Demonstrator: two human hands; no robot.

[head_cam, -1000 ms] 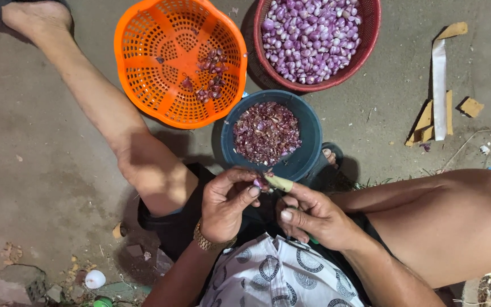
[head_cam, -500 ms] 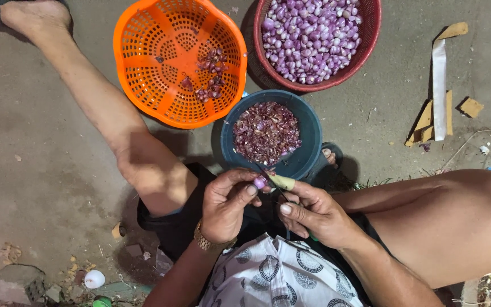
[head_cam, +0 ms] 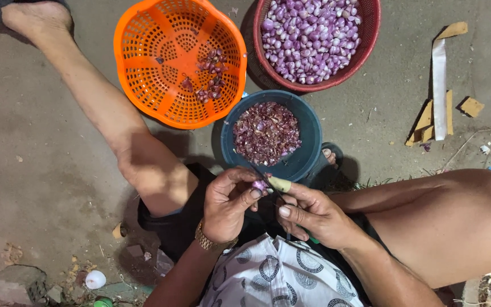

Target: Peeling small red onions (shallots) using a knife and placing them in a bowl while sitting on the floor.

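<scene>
— What is everything resting on?

— A bare grey concrete floor [head_cam: 41,170], rough and stained.

— What sits on it at the top of the frame?

— An orange perforated basket [head_cam: 143,85] at upper centre-left, a dark red bowl [head_cam: 370,34] of purple shallots just right of it, and a blue tub [head_cam: 308,131] of peelings below and between them.

— And elsewhere?

— Cardboard scraps with a white strip [head_cam: 440,91] at the upper right; a small white ball-like thing [head_cam: 95,279] and rubble at the lower left.
</scene>
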